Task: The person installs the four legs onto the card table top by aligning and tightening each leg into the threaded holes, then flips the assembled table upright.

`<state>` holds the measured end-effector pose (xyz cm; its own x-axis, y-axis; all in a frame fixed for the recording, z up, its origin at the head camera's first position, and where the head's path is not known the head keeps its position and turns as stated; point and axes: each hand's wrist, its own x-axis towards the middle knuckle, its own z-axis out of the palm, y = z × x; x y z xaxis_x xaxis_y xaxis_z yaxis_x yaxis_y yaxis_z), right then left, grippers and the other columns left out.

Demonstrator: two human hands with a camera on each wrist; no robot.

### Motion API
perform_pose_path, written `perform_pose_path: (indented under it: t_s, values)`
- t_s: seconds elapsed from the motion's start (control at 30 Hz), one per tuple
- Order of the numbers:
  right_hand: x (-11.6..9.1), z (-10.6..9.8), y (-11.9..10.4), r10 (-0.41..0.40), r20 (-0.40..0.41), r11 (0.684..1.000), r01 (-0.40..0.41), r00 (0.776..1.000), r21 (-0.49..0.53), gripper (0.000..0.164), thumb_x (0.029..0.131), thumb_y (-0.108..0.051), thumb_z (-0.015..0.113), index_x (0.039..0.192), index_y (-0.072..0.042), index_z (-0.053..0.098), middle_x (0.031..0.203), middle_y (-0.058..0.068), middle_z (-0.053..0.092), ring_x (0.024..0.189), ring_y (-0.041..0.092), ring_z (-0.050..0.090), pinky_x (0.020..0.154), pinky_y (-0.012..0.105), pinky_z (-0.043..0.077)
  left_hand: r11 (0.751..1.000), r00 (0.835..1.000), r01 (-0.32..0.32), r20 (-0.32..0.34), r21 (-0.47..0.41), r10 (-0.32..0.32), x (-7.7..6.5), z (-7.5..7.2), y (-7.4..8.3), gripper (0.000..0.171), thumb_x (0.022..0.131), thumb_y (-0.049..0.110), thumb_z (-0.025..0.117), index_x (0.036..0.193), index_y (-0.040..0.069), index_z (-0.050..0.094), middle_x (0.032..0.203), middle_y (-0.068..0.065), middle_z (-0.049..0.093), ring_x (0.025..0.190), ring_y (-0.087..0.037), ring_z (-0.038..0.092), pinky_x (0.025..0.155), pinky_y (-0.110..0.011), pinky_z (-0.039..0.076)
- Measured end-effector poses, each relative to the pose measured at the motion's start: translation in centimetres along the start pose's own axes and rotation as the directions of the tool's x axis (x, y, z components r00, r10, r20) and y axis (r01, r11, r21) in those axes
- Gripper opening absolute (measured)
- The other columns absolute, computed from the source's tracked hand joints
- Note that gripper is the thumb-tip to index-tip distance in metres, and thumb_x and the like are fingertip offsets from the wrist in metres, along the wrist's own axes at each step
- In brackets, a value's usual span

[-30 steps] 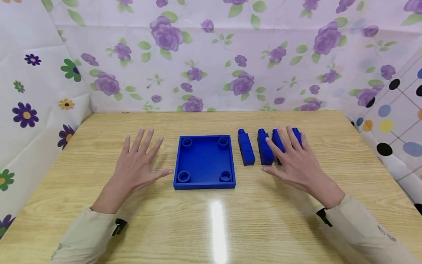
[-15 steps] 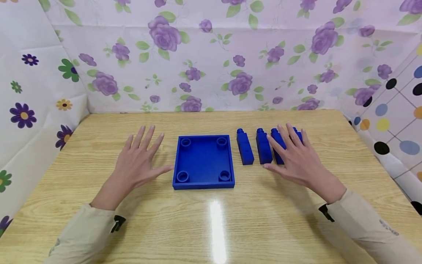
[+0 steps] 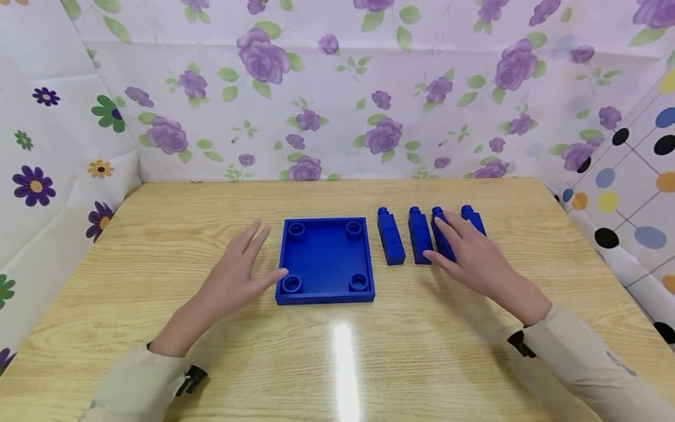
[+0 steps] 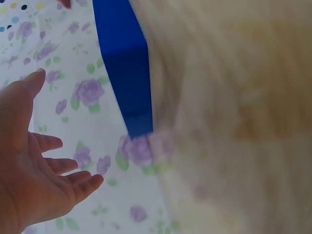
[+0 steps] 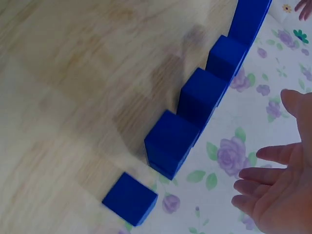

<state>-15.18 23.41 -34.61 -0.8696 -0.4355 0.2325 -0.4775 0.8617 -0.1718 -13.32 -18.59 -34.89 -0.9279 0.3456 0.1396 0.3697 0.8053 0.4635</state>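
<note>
Both hands are held well apart, with nothing gripped by either and the fingers loosely extended. The left hand [image 3: 229,280] is poised by the left side of a square blue tray [image 3: 326,258], its thumb overlapping the rim in the head view; the right hand [image 3: 479,264] is poised by four blue posts [image 3: 391,240], laid in a row on the wooden table [image 3: 253,357] to the tray's right.

If the left thumb were swept inward, the tray could be nudged askew, since no fastening can be seen. A greater risk is probably posed at the row: the second and third posts are set close together, so one could be bumped while its neighbour is pinched. Should a post be grasped only near one end, it could be twisted or dropped.

Parts of the third post [image 3: 442,242] and the fourth post [image 3: 473,218] are covered by the right hand. Contact cannot be judged from above — though a gap seems to be shown in the right wrist view, where the peg ends are hidden. In the left wrist view the tray is cut off by the top edge, and the tabletop is blurred.
</note>
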Motion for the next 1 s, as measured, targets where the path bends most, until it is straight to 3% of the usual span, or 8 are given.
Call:
perform_pose_path:
  t_s: [0.13, 0.27, 0.33, 0.5, 0.6, 0.73, 0.87, 1.0]
  values:
    - [0.4, 0.6, -0.7, 0.057, 0.009, 0.990, -0.058, 0.998, 0.127, 0.065, 0.095, -0.031, 0.064, 0.142, 0.009, 0.041, 0.145, 0.029, 0.037, 0.131, 0.047, 0.035, 0.101, 0.062, 0.035, 0.985, 0.997, 0.057, 0.059, -0.160, -0.048, -0.1, 1.2, 0.6, 0.088, 0.090, 0.048, 0.065, 0.154, 0.006, 0.022, 0.158, -0.018, 0.016, 0.141, -0.044, 0.016, 0.107, -0.067, 0.022]
    - [1.1, 1.2, -1.3, 0.106, 0.047, 0.964, -0.114, 0.993, 0.242, 0.063, 0.096, -0.027, 0.062, 0.143, 0.008, 0.039, 0.144, 0.028, 0.039, 0.132, 0.045, 0.036, 0.103, 0.060, 0.034, 0.936, 0.988, 0.131, 0.123, -0.327, -0.095, -0.1, 2.0, 1.0, 0.091, 0.088, 0.042, 0.070, 0.154, 0.006, 0.020, 0.157, -0.020, 0.017, 0.138, -0.045, 0.025, 0.106, -0.062, 0.028]
    - [1.4, 1.4, -1.6, 0.124, 0.064, 0.946, -0.138, 0.990, 0.294, 0.062, 0.096, -0.025, 0.062, 0.142, 0.009, 0.039, 0.142, 0.028, 0.042, 0.129, 0.044, 0.041, 0.101, 0.059, 0.038, 0.879, 0.979, 0.188, 0.155, -0.438, -0.132, -0.1, 2.3, 1.2, 0.090, 0.088, 0.036, 0.072, 0.154, 0.006, 0.020, 0.156, -0.021, 0.020, 0.137, -0.045, 0.028, 0.106, -0.058, 0.032]
    - [2.1, 1.8, -2.2, 0.182, 0.107, 0.888, -0.210, 0.977, 0.409, 0.061, 0.096, -0.022, 0.063, 0.143, 0.008, 0.039, 0.139, 0.030, 0.045, 0.118, 0.043, 0.053, 0.093, 0.054, 0.047, 0.667, 0.946, 0.324, 0.224, -0.671, -0.234, 0.2, 3.1, 1.2, 0.084, 0.089, 0.025, 0.072, 0.155, 0.010, 0.022, 0.153, -0.023, 0.025, 0.137, -0.042, 0.030, 0.105, -0.050, 0.037]
    - [2.4, 2.1, -2.4, 0.211, 0.120, 0.861, -0.242, 0.970, 0.447, 0.061, 0.095, -0.023, 0.064, 0.143, 0.007, 0.040, 0.138, 0.029, 0.047, 0.116, 0.042, 0.055, 0.090, 0.050, 0.050, 0.596, 0.942, 0.332, 0.229, -0.731, -0.244, 0.4, 3.4, 1.0, 0.085, 0.089, 0.019, 0.073, 0.155, 0.008, 0.021, 0.153, -0.024, 0.026, 0.137, -0.041, 0.030, 0.105, -0.048, 0.037]
    - [3.0, 2.6, -2.7, 0.222, 0.163, 0.828, -0.274, 0.961, 0.489, 0.063, 0.095, -0.024, 0.065, 0.144, 0.006, 0.039, 0.140, 0.027, 0.045, 0.119, 0.040, 0.053, 0.090, 0.046, 0.051, 0.567, 0.936, 0.347, 0.240, -0.747, -0.257, 0.5, 3.7, 0.9, 0.088, 0.087, 0.010, 0.073, 0.154, 0.004, 0.018, 0.153, -0.026, 0.025, 0.138, -0.041, 0.029, 0.108, -0.048, 0.034]
    - [3.8, 2.8, -3.2, 0.221, 0.209, 0.802, -0.300, 0.953, 0.516, 0.065, 0.095, -0.022, 0.064, 0.145, 0.007, 0.034, 0.143, 0.029, 0.041, 0.123, 0.042, 0.049, 0.094, 0.047, 0.049, 0.578, 0.922, 0.383, 0.265, -0.720, -0.281, 0.5, 3.8, 1.1, 0.093, 0.084, 0.005, 0.075, 0.155, 0.003, 0.014, 0.154, -0.025, 0.022, 0.138, -0.042, 0.027, 0.110, -0.048, 0.030]
    - [4.6, 3.1, -3.6, 0.237, 0.226, 0.812, -0.320, 0.945, 0.488, 0.067, 0.094, -0.022, 0.065, 0.144, 0.010, 0.034, 0.140, 0.031, 0.043, 0.121, 0.043, 0.051, 0.094, 0.049, 0.048, 0.576, 0.920, 0.390, 0.274, -0.718, -0.281, 0.4, 4.1, 1.2, 0.098, 0.080, -0.002, 0.075, 0.154, 0.002, 0.011, 0.155, -0.024, 0.021, 0.139, -0.041, 0.026, 0.111, -0.048, 0.028]
